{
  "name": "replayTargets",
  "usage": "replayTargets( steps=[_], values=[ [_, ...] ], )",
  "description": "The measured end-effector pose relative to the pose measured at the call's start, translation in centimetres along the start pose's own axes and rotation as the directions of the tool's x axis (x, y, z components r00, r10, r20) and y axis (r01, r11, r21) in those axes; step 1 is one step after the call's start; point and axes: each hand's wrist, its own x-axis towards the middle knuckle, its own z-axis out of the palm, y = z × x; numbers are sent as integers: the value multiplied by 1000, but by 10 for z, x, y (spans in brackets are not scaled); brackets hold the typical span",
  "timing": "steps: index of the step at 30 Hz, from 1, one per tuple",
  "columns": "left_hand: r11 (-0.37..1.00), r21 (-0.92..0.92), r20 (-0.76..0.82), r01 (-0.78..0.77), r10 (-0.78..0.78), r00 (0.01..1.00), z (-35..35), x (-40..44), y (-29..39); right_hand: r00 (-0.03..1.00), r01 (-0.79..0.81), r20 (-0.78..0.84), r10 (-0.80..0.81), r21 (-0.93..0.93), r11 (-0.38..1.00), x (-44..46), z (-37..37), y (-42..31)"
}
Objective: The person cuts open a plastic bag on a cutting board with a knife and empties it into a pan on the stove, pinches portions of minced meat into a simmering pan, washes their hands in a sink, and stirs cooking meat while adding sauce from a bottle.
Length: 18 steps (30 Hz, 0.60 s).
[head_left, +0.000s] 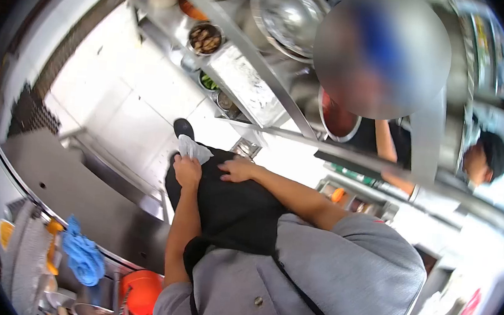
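Note:
My left hand (187, 168) is closed on a crumpled white cloth or bag (194, 149), held in front of the black apron (237, 222). To its right, my right hand (239, 170) rests against the apron with its fingers apart and nothing visible in it. The two hands are apart from each other. A black shoe (183, 128) shows just beyond the white piece.
Metal shelves (255, 56) with food containers and a steel bowl (291, 14) stand ahead. A steel counter (81, 193) lies left, near a blue cloth (82, 252) and an orange-red container (141, 292). Another person (486, 157) is at right.

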Motion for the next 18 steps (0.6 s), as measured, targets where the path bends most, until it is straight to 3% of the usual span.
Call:
replayTargets(
  steps=[1, 2, 3, 5, 7, 9, 11, 13, 14, 15, 16, 17, 18],
  values=[
    [997, 32, -25, -69, 70, 997, -11, 31, -14, 999, -9, -45, 3, -136, 991, 15, 1, 0],
    [993, 48, -11, -110, 110, 994, -34, 60, -14, 983, 115, -134, -126, -93, 989, 39, -3, 12],
    [923, 62, -275, -379, 381, 883, -50, 159, 113, 825, 161, -486, -287, -284, 945, 26, -131, 90],
    [867, 76, -365, -492, 483, 796, -59, 158, 103, 815, 304, -453, -361, -197, 932, -8, -115, 79],
    [877, 21, -429, -481, 442, 787, -79, 135, 122, 780, 316, -562, -276, -27, 948, -42, -108, 60],
    [844, -75, -498, -530, 429, 753, -67, 134, 126, 594, 291, -804, -27, 183, 939, -58, -95, 43],
    [731, 90, -303, -676, 667, 681, -63, 103, 137, 234, 263, -972, 3, 66, 962, -61, -78, 40],
    [510, 88, 3, -855, 859, 513, -43, 88, 140, 150, 67, -985, -84, -75, 995, -66, -62, 37],
    [410, 19, 14, -912, 912, 410, -35, 56, 153, 277, -44, -958, -71, -86, 995, -77, -49, 36],
    [304, -51, 23, -951, 953, 303, -27, 28, 161, 230, -86, -967, -113, -135, 987, -90, -31, 40],
    [333, 10, 144, -943, 933, 331, -18, 19, 165, 314, 88, -949, -38, -10, 996, -83, -26, 57],
    [281, 35, 184, -959, 941, 283, -9, 5, 170, 404, 254, -915, -7, 105, 962, -70, -22, 79],
    [328, -177, 155, -928, 940, 303, 1, -8, 177, 336, 294, -942, 18, 123, 948, -69, -13, 92]
  ],
)
